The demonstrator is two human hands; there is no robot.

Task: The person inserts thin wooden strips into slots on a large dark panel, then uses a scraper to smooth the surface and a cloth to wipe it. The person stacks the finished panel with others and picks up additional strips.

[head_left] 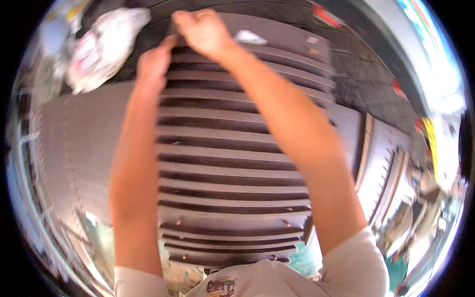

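Note:
Both my arms reach forward over a stack of long, dark brown slats or boards (pixel 227 119), laid crosswise in stepped rows. My left hand (pixel 154 60) is at the far left edge of the stack, fingers curled closed, with one digit pointing up toward the corner. Just beyond it and to the right, my right hand (pixel 204 33) is closed in a pinch above the farthest, wider board (pixel 282 30). The hands are close together, slightly blurred. Whatever lies between their fingers is too small or hidden to make out. A small white scrap (pixel 250 37) lies on that far board.
A crumpled white plastic bag (pixel 106 47) lies at the far left. Beneath the slats spreads a broad brown surface (pixel 89 143) with small marks along its left side. At the right are a narrow wooden strip (pixel 364 148), a yellow strip (pixel 430 148) and mixed clutter (pixel 420 218).

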